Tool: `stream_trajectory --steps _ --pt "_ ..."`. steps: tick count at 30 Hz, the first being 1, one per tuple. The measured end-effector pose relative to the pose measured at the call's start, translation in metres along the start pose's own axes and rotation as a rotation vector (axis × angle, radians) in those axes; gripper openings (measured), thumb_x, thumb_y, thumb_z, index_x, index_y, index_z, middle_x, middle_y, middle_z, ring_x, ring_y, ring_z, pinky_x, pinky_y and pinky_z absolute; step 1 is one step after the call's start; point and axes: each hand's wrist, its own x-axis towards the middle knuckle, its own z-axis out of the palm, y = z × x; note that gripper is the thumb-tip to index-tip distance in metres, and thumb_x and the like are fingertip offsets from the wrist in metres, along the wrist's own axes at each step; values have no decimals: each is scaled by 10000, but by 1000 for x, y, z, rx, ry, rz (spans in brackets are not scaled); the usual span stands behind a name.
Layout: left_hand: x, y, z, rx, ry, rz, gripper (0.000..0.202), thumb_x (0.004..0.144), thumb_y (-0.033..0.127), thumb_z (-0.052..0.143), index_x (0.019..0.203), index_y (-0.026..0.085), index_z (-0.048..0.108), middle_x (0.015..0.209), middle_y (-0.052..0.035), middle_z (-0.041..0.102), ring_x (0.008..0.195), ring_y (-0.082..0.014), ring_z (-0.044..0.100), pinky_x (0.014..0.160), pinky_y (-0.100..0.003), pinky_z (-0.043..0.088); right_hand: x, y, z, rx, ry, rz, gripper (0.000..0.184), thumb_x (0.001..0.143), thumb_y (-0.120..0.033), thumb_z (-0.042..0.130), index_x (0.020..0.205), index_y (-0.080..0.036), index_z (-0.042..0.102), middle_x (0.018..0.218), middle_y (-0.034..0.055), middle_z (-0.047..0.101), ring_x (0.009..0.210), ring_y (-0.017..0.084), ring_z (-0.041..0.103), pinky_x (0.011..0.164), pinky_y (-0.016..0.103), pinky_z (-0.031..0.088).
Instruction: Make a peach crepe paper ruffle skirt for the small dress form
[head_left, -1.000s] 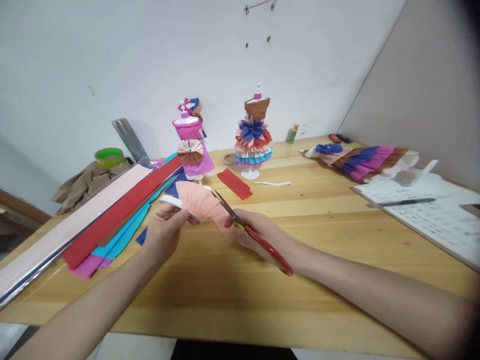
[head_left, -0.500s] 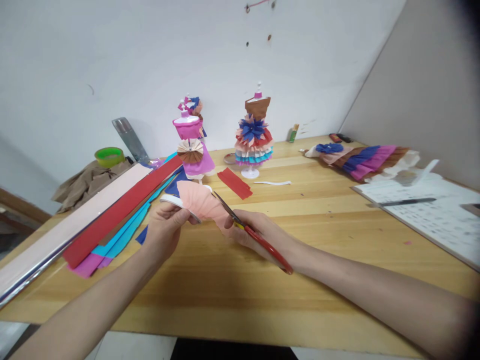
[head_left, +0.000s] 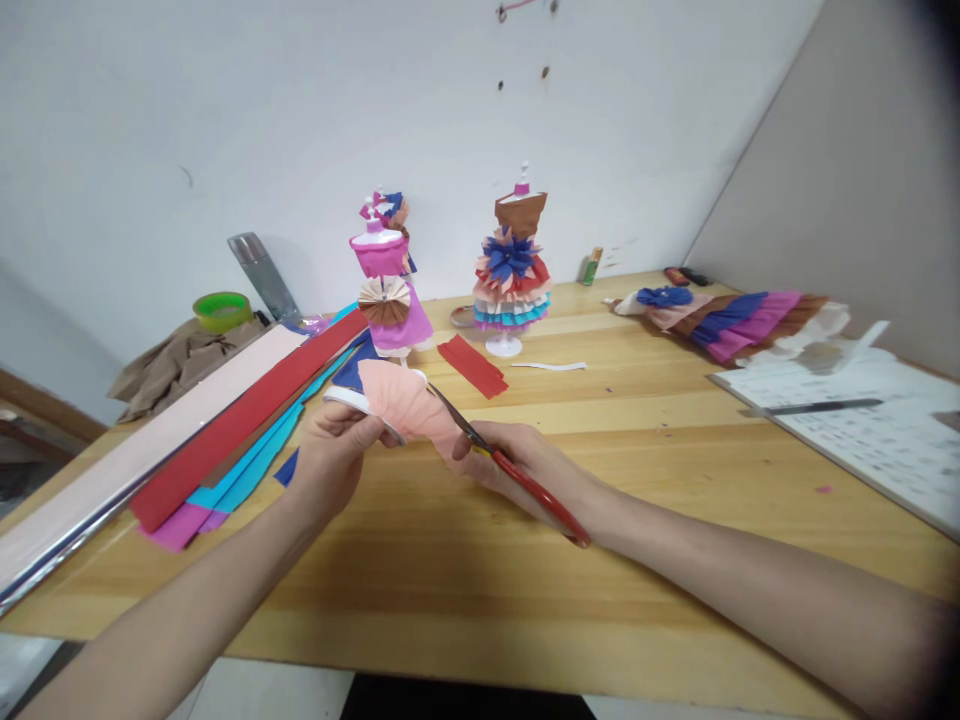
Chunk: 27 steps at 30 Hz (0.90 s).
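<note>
Just left of the centre of the frame, a gathered strip of peach crepe paper (head_left: pixel 405 398) spans the gap between the two hands, above the wooden table (head_left: pixel 420 600). The left hand (head_left: pixel 337 445) keeps a closed grip, thumb uppermost, on a narrow white roll (head_left: pixel 346 400) at the strip's left end. The right hand (head_left: pixel 517 465), at the centre, has its grip closed, pinching the strip's lower right end and bearing red-handled scissors (head_left: pixel 536 490) whose blades point to the upper left. In the upper middle stand a pink-dressed mannequin (head_left: pixel 379 258) and a ruffle-skirted mannequin (head_left: pixel 512 270), with a piece of red crepe paper (head_left: pixel 472 366) lying just below them
</note>
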Motion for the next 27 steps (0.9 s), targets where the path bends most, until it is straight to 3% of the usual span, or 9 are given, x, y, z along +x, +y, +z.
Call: stream_trajectory --steps 12,19,24,27 --pt "0 -1 -3 4 -16 19 215 607 332 861 585 156 740 545 -35 689 536 -135 638 542 -220 512 0 -1 0 4 10 23 277 808 -423 498 671 -184 517 606 -26 415 545 101 368 501 223 280" --pt "3 -2 -3 -4 -17 30 229 604 345 864 602 152 742 545 -37 686 524 -135 633 527 -220 514 1 -2 -1 -9 17 36 337 811 -465 460 610 -196 432 598 -30 368 544 102 336 503 236 279" --pt "5 -3 -6 -55 -8 -36 293 611 391 860 618 132 722 542 -43 671 514 -130 615 518 -222 516 4 -5 -8 -69 81 75 296 788 -435 473 615 -195 485 579 -20 446 559 126 428 546 252 328" --pt "8 -3 -7 -146 -19 -117 336 614 410 855 601 129 673 528 -19 630 492 -112 579 494 -214 501 11 1 -24 -163 176 95 339 788 -508 490 668 -194 533 612 5 521 607 162 495 576 267 343"
